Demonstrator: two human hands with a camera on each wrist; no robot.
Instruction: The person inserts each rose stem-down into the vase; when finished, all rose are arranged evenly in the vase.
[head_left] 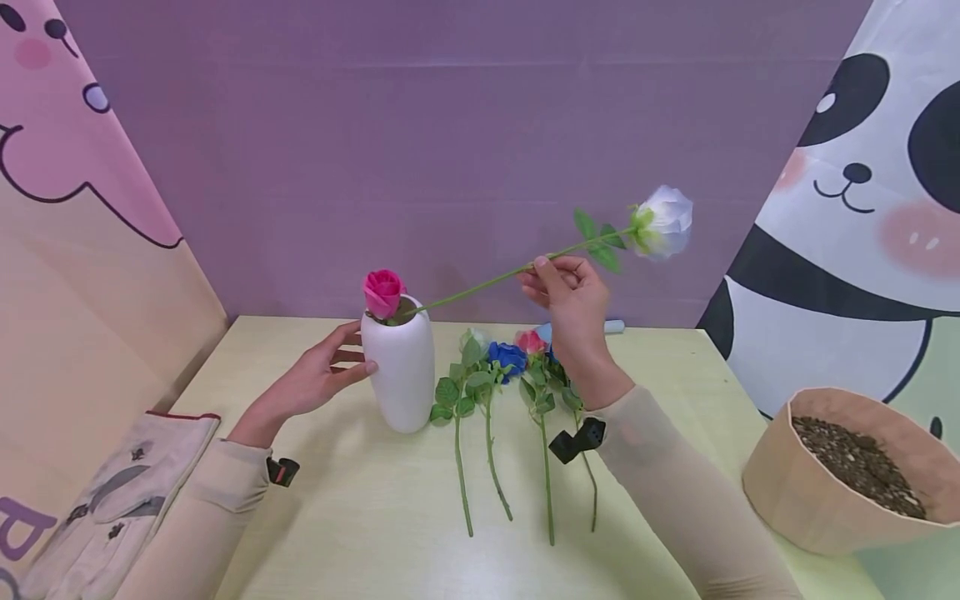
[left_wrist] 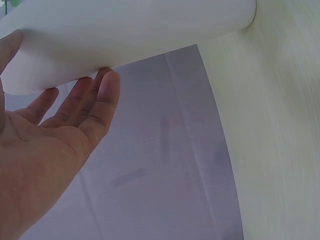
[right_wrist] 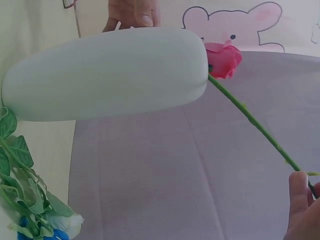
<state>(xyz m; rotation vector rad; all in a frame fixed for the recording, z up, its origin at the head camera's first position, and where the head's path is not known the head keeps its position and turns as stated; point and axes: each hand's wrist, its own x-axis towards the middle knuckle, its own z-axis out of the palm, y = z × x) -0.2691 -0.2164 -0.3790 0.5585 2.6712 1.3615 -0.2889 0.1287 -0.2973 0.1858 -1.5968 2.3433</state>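
White vase (head_left: 405,375), one in all, is standing on the table (head_left: 337,517), left of centre. At far left, a pale glove (head_left: 112,508) is lying partly behind the sleeve (head_left: 187,517); I cannot tell whether a second is lying with it. Next, the left hand (head_left: 311,379) is resting spread fingers and thumb against the vase's left side. With its right side going unsupported, the vase could tip if the slanting stem levers on the rim. One pink rose (head_left: 383,293) is sitting in the mouth; the stem meeting the mouth beside it could catch and dislodge it. Rightward, four flowers (head_left: 507,360) are lying on the table: one whitish, one pink, two blue, the last partly hidden by the right hand (head_left: 573,300). That hand is pinching one white rose (head_left: 663,223) midway along its stem, the bloom pointing up and right; pushed hard, the thin length below the pinch could bend. Behind the hand, one light-blue object (head_left: 613,327) is showing in part. Farthest right, one fabric pot (head_left: 795,492) is holding dark soil (head_left: 858,467).
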